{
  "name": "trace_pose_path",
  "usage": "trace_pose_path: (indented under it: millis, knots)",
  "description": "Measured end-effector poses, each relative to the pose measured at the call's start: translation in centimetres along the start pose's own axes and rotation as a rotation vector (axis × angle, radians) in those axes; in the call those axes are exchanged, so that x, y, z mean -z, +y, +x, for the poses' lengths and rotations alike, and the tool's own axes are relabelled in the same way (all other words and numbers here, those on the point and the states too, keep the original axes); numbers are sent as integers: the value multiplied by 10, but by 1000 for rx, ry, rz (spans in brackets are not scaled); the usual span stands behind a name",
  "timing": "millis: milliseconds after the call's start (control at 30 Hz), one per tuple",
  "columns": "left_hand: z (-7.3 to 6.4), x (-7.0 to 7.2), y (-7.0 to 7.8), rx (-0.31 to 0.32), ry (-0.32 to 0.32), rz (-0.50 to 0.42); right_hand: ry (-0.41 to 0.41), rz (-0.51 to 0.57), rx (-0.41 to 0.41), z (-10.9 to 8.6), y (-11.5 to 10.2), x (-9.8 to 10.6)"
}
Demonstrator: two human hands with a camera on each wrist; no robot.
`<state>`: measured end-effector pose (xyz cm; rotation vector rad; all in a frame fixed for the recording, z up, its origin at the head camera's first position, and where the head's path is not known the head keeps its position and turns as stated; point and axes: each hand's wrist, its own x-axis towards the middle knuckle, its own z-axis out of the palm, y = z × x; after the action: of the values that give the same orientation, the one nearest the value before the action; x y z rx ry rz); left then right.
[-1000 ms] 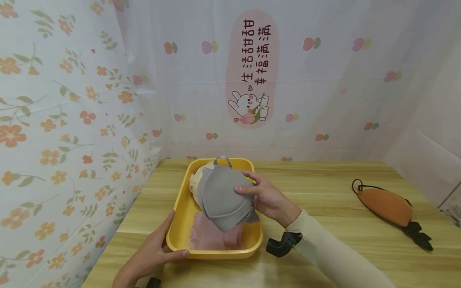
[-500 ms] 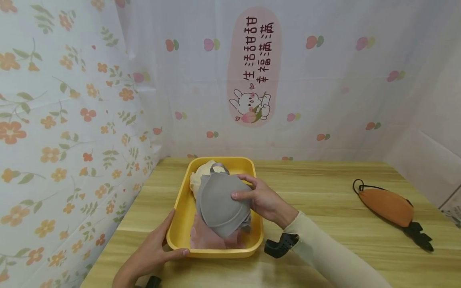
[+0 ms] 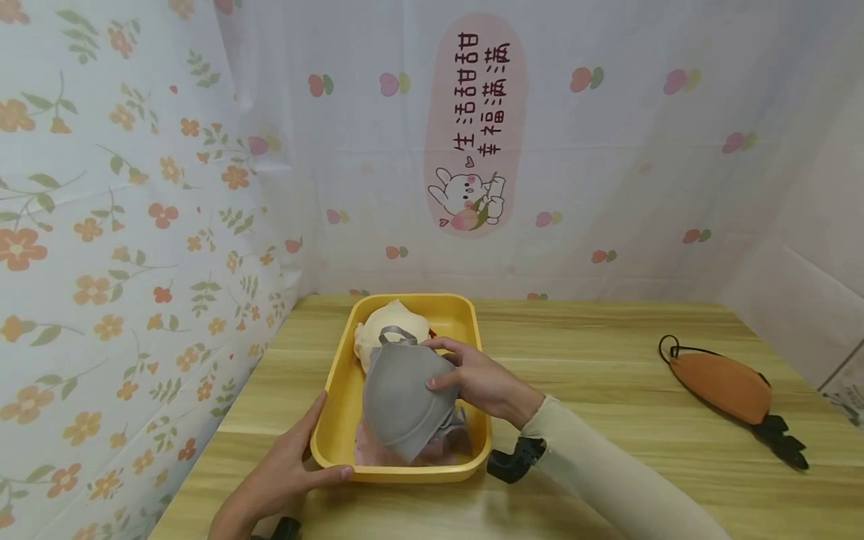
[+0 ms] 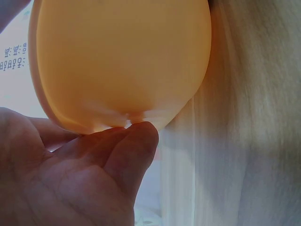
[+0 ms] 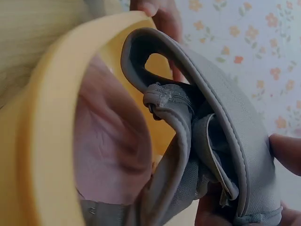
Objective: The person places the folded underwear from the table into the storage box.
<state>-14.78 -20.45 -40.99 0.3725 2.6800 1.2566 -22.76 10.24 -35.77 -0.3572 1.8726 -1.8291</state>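
Over the wood-grained tabletop [image 3: 594, 367], the right hand [image 3: 487, 384] pinches a grey bra [image 3: 403, 397] (smooth-cupped, strap [image 3: 398, 332] looped).

Wearing a plain, close-fitting, pale cream right sleeve [image 3: 607, 480] with an uneven cuff [image 3: 545, 421]. Bearing, beside the cuff, a black, elbow-shaped wrist piece [image 3: 514, 462] pierced with small holes. Showing, beside the left hand [image 3: 286, 459], part of a second black piece [image 3: 287, 529].
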Motion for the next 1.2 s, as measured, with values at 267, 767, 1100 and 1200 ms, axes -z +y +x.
trace_pose_path:
  millis: [267,767,1100,1200]
  knots:
    - [1,0,-2,9,-11,-57,-13,-156,-8,7,7,-6]
    - [0,1,-2,-20,-4,-11,-98,-758,181,7,12,-6]
    - [-1,2,0,-43,4,3,-142,-997,281,-2,3,-7]
    - [-2,0,-1,-36,-1,-16,-162,-1016,282,-2,4,-9]
